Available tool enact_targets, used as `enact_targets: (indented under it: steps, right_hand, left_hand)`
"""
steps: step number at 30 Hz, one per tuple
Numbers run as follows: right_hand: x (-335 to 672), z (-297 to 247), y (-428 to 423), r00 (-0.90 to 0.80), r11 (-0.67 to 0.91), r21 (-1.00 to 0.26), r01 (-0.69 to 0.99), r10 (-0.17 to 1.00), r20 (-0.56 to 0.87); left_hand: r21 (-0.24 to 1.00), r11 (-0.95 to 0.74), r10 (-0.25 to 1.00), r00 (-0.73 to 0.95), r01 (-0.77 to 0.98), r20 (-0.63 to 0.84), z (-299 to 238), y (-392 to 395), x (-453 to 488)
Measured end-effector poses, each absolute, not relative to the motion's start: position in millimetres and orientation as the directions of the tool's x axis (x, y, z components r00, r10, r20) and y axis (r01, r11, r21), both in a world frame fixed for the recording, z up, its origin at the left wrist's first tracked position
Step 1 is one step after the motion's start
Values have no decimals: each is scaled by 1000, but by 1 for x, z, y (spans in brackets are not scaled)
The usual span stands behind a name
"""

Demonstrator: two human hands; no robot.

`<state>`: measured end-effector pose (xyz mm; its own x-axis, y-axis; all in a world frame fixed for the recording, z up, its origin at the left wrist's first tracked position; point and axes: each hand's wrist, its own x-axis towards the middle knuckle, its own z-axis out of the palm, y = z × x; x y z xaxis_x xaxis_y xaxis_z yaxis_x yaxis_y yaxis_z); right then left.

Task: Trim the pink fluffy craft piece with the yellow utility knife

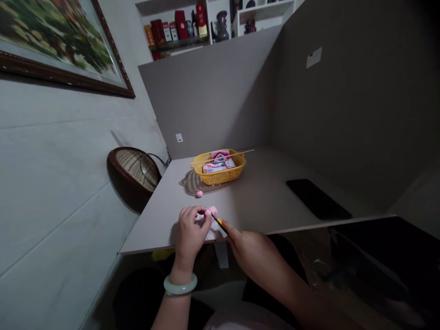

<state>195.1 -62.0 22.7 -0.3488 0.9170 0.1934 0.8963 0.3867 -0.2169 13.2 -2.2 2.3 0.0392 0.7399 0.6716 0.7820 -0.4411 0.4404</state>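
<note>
My left hand, with a pale bangle at its wrist, pinches a small pink soft-looking piece between thumb and fingertips. A slim black-and-yellow tool is closed in my right hand; its dark tip meets the pink piece. What kind of tool it is cannot be made out. Just behind the fingers lies a larger pink lump. White crumpled material shows under the hands near the table's front edge. Farther back, a small pink ball rests on the table.
A yellow basket holding pink-and-white boxes stands on the table, a thin stick across its rim. A black flat slab lies at the right. Partition panels rise behind and right; a brown rounded object stands left.
</note>
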Motion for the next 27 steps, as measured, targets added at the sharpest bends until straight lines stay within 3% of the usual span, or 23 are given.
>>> enact_targets:
  steps: [6,15,23,27]
  right_hand:
    - [190,20,-71,-268,320,-228,920,935,233]
    - [193,22,-70,-300,355,-199,913,918,261]
    - [192,19,-73,-329,387,-217,896,908,259]
    - [191,19,-76,-333,392,-219,893,906,262]
  left_hand:
    - [483,-443,744,9,755,668,0,0,14]
    - [548,-403,777,-43,734,628,2,-2,13]
    - [460,-416,754,16,784,656,3,-7,12]
    - [485,-409,764,-1,773,645,1,-10,11]
